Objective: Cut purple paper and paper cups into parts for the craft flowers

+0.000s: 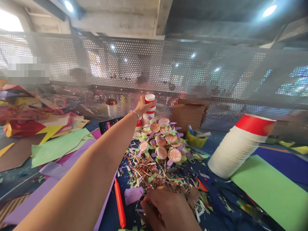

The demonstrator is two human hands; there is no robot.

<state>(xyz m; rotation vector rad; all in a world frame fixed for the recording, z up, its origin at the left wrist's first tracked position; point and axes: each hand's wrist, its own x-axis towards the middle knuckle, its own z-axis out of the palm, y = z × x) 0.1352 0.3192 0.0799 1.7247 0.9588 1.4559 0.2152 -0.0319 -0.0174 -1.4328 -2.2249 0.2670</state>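
Observation:
My left hand [143, 106] stretches far forward, its fingers closed around a red-and-white paper cup [150, 98] at the top of a stack. Below and in front of it lies a heap of small white discs [161, 140] with orange line patterns and green and purple paper tabs. My right hand [168, 210] is low and close to me, over brown and coloured paper scraps [154, 176]. Its fingers are curled together, and whatever they hold, if anything, is hidden. A red-orange pen [119, 203] and a purple paper piece [133, 195] lie left of it.
A large leaning stack of paper cups [237, 149] stands right, beside green paper [271, 189]. Behind are a cardboard box [189, 115], a yellow-green container [196, 139] with pens, a clear jar [111, 108] and a phone [109, 124]. Coloured paper [60, 144] covers the left; a perforated screen [134, 61] closes the back.

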